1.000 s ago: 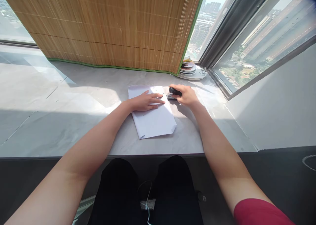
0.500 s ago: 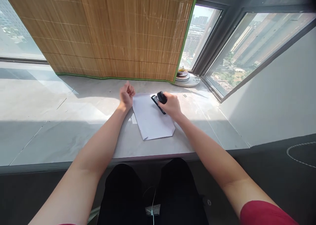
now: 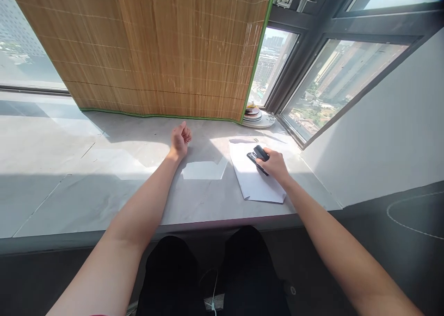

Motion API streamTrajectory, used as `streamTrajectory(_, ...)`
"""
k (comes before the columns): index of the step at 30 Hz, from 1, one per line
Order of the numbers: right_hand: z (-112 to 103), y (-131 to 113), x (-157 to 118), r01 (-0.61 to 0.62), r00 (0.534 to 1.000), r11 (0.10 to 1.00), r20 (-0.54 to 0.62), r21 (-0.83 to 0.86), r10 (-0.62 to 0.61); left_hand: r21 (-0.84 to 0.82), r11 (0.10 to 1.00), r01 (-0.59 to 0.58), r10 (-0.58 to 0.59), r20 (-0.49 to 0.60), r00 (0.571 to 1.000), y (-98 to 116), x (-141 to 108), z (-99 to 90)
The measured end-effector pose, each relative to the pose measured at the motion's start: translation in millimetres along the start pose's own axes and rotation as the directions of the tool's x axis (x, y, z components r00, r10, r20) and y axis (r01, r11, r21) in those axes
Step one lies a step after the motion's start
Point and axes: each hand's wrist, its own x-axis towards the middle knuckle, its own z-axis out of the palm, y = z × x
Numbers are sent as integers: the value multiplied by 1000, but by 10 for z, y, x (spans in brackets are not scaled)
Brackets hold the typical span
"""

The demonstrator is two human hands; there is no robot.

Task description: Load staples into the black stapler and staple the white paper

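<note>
On the right part of the grey sill, my right hand grips a black stapler that rests on folded white paper. The paper lies flat, its near edge close to the sill's front edge. My left hand is loosely closed on the sill, left of the paper and apart from it, with its fingers curled and nothing visible in them. A flat, clear or glossy patch lies between my left hand and the paper; whether it is an object or light I cannot tell.
A bamboo blind with green edging hangs behind my left hand. Stacked plates stand in the window corner, beyond the paper. A small staple-like piece lies near the paper's far edge. A white wall rises at the right.
My right hand, the stapler and the paper have moved right together. The paper is now farther from my left hand, which has stayed nearly in place.
</note>
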Motion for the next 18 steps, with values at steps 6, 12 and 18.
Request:
streamTrajectory(6,-240,584,207,-110,976,990,-182,83,124,-66,998,26,-27,-16,999,6,-1,-7)
streamTrajectory(12,-147,995,299,-324,946,797,-163,-509,281,-339,936,96,-135,-93,986,51,-19,-33)
streamTrajectory(18,-82,969,305,-288,956,755,-135,-589,259,-460,886,61,-137,-133,982,77,7,-77)
